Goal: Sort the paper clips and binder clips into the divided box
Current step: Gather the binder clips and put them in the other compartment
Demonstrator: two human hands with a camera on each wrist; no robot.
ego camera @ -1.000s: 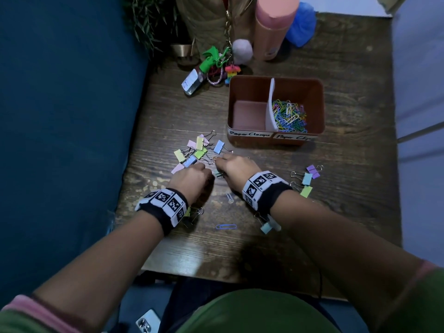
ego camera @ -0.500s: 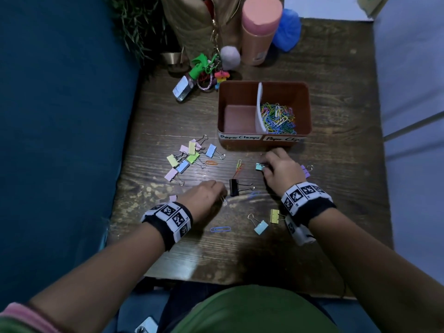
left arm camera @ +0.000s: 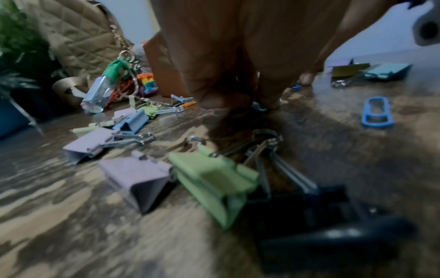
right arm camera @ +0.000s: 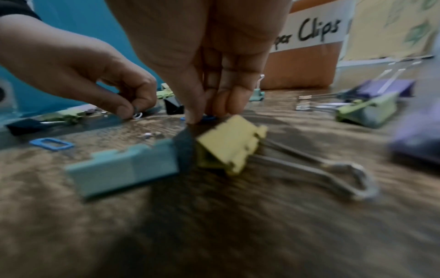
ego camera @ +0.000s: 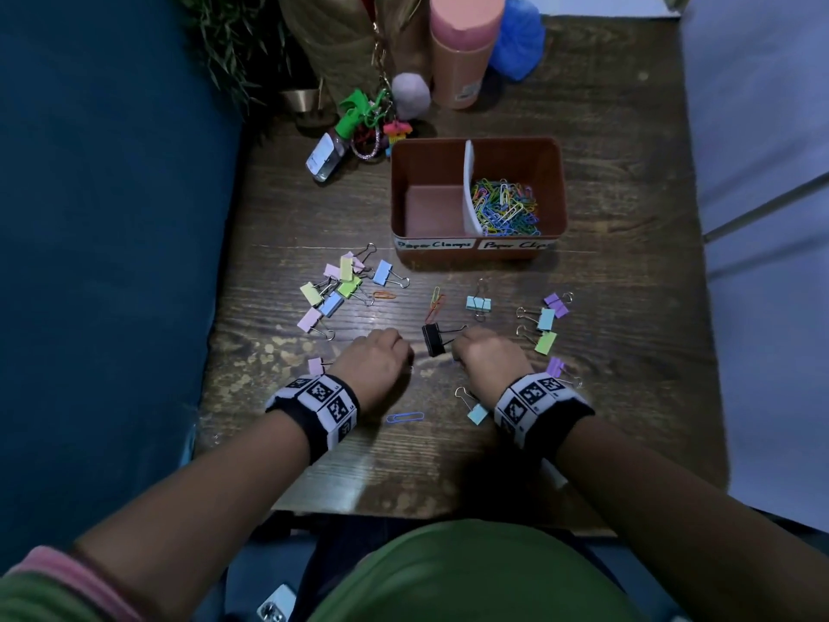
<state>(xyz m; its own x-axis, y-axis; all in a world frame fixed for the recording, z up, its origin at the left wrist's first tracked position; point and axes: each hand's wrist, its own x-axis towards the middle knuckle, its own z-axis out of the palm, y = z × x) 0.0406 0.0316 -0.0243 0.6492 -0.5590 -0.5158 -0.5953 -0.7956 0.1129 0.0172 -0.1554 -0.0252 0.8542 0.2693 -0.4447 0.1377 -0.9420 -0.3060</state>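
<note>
The brown divided box (ego camera: 475,258) stands mid-table; several coloured paper clips (ego camera: 507,208) fill its right compartment and the left one is bare. My left hand (ego camera: 406,357) pinches a small pale paper clip (right arm camera: 137,115) against the table. My right hand (ego camera: 455,352) presses thumb and fingers down on a blue paper clip (right arm camera: 208,118). A black binder clip (ego camera: 433,339) lies between the two hands. Pastel binder clips (ego camera: 341,285) are heaped to the left, and others (ego camera: 545,321) lie to the right.
A teal binder clip (ego camera: 478,303), two paper clips (ego camera: 434,303) and an orange one (ego camera: 385,295) lie in front of the box. A blue paper clip (ego camera: 405,417) is near my wrists. A pink bottle (ego camera: 464,51), keychain clutter (ego camera: 359,127) and a bag stand behind.
My right hand has drawn back from the teal binder clip near the box and come down beside the black binder clip. The left hand has stayed almost where it was.
</note>
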